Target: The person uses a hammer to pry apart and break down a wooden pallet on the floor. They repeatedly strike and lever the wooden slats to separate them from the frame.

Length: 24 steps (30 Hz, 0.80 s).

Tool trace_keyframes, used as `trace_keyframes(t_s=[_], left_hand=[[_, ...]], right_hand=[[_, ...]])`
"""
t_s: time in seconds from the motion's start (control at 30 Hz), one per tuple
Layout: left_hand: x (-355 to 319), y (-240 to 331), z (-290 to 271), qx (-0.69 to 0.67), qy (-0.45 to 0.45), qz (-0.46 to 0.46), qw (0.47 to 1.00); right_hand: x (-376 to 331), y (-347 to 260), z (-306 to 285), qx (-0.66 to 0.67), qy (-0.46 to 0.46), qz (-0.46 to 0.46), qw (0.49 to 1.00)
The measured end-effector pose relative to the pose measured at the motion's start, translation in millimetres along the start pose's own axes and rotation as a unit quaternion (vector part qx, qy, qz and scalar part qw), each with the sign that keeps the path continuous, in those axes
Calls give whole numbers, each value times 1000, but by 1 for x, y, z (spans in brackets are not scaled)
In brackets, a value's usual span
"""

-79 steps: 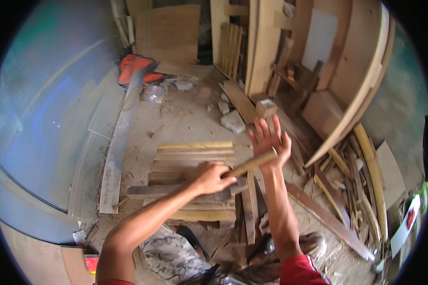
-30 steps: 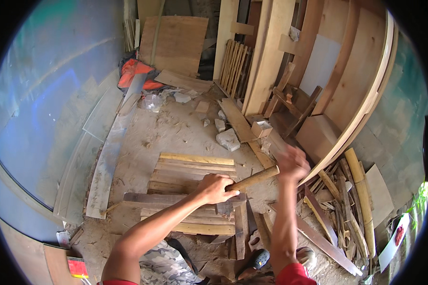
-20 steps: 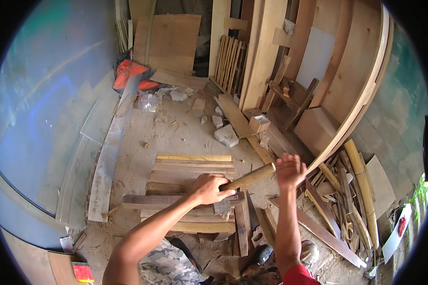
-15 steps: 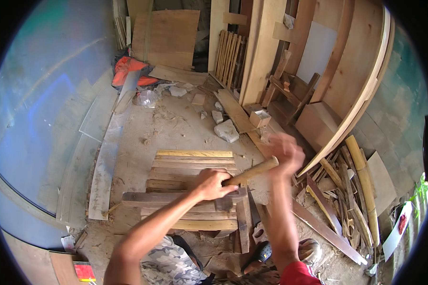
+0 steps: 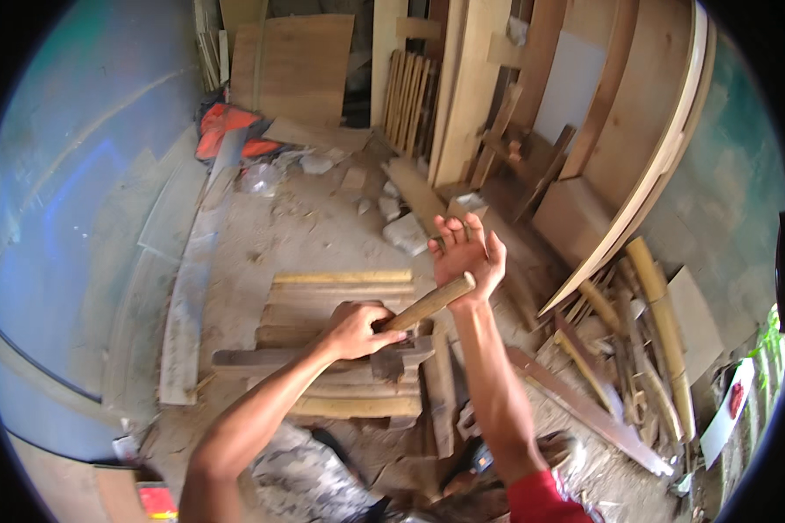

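A wooden handle (image 5: 426, 303) is gripped in the left hand (image 5: 355, 329), the fingers curled tight around its lower part. The handle slants up and to the right from that fist. Its free end is met by the heel of the right hand (image 5: 466, 254), which is held flat and spread, fingers pointing up and away, nothing pinched in it. Whether the palm presses on the handle end or only touches it cannot be told.

Directly under the fist, a dark crosspiece (image 5: 323, 357) is laid across a stack of short planks (image 5: 344, 344); the handle's lower end seems to be set into a darker block (image 5: 401, 357) just beside the fist, though the joint is hidden. A pale yellow slat (image 5: 342, 277) is seen at the far edge of the stack, beyond the grip. Farther out to the right, loose strips and bamboo-like poles (image 5: 658, 314) are heaped, and boards (image 5: 462, 87) are leaned against the wall beyond the open hand. Far to the left, an orange cloth (image 5: 227, 126) lies on the dusty floor (image 5: 305, 235).
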<state>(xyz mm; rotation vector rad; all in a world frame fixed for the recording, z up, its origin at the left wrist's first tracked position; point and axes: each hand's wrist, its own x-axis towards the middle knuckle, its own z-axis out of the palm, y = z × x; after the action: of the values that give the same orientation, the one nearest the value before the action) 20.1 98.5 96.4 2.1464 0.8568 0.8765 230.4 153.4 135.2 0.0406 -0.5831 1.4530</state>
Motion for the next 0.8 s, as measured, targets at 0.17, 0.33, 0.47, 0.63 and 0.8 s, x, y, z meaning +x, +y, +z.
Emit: trace_keyframes(t_s=[0.17,0.33,0.47,0.63,0.8], left_hand=[[6,-1,33,132,13,27,991],[10,3,35,142,-20,-4,990],[0,-3,3,24,-6,-66,997],[16,8,18,128,-54,-76,987],[5,-5,20,101,-27,-96,990]], right_hand=[[-27,-40,-61,-61,144,-24,987],[-21,-147,-118,-178,180,-216,943],[-6,-5,-3,-62,47,-76,994],[-39,-34,-26,-98,103,-90,986],[-76,-21,-13,-210,69,-35,975]])
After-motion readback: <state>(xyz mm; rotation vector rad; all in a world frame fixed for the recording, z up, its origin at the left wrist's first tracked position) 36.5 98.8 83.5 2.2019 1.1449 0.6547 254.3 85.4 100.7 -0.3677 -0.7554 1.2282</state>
